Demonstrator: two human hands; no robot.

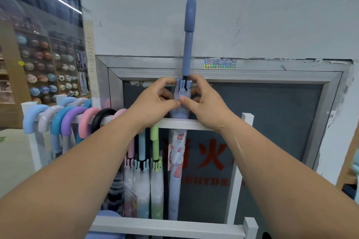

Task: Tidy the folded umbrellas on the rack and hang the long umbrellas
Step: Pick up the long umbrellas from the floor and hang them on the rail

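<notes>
Hanging step: pinches blue long umbrella [174, 190] below its handle [190, 15] with left hand [153, 103] and right hand [206, 103], upright against white rack's top rail [204, 124]. Next calls, probably, for hooking handle over rail.

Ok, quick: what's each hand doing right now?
Left hand: pinches the long blue straight-handled umbrella just below its handle.
Right hand: pinches the same umbrella from the other side.
</notes>
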